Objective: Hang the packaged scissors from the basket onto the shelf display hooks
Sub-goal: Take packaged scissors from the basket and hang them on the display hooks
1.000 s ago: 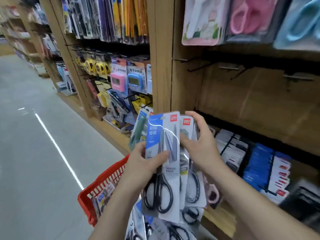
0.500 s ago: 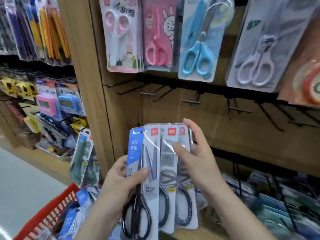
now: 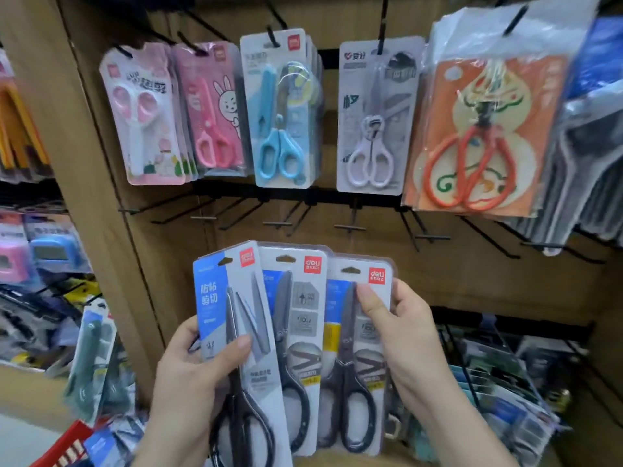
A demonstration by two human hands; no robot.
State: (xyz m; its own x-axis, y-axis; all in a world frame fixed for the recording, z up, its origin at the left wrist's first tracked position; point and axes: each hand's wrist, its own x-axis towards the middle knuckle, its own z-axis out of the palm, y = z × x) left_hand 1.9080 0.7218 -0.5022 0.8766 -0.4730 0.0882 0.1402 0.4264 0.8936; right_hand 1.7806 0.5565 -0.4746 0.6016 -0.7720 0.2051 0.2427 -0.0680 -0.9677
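We found three scissor packs (image 3: 215,291) fanned just below the empty hooks (image 3: 349,227), left grip (image 3: 192,382) pinching the leftmost, right grip (image 3: 408,342) pinching the rightmost. We judged the overlapped middle pack (image 3: 298,332) liable to slip out during hanging.

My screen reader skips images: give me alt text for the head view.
A left hand and a right hand fan three packs of black scissors below bare hooks on a wooden shelf; coloured scissor packs hang above.
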